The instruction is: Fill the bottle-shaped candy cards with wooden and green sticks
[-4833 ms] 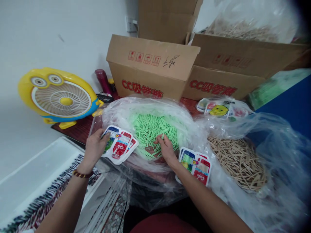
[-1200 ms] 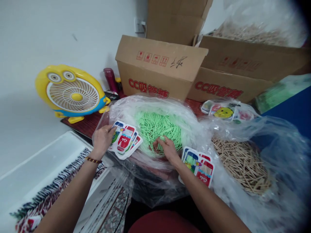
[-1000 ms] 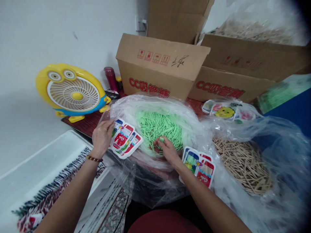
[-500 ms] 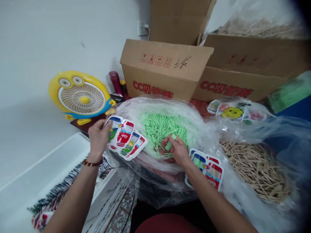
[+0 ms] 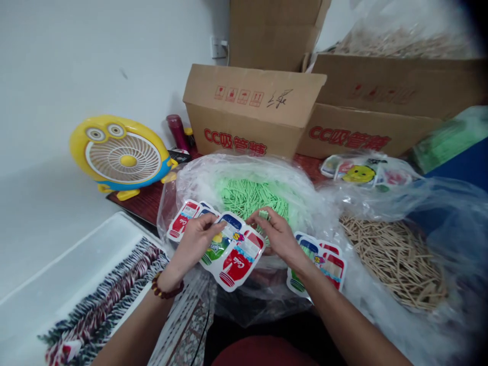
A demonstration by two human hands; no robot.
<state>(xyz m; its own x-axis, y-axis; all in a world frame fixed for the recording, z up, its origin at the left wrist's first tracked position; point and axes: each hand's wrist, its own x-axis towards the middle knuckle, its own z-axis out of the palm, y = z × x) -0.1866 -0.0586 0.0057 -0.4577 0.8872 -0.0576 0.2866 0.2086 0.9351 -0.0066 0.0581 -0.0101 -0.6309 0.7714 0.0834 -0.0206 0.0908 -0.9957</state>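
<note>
My left hand [image 5: 194,241] grips a bottle-shaped double candy packet [image 5: 242,259] printed in green, blue and red, with the thumb on its upper left. More of these packets [image 5: 183,219] lie just behind that hand, partly covered by it. My right hand [image 5: 280,234] pinches a short bundle of green candy sticks [image 5: 264,214] close to the packet's upper right edge. Beyond both hands, loose green sticks [image 5: 249,195] fill an opened clear plastic bag [image 5: 198,170]. A few packets [image 5: 305,284], with sticks showing in them, rest by my right forearm, which hides part of them.
Brown sticks [image 5: 392,259] lie in another plastic bag at right. Cardboard boxes [image 5: 247,122] stand behind, near a yellow fan [image 5: 127,160] and a dark red bottle [image 5: 177,131]. At lower left, a white foam box [image 5: 23,310] holds rows of packets [image 5: 102,310].
My left hand has moved right, bringing one packet in front of the green sticks and leaving others behind. My right hand has lifted its bundle slightly toward that packet.
</note>
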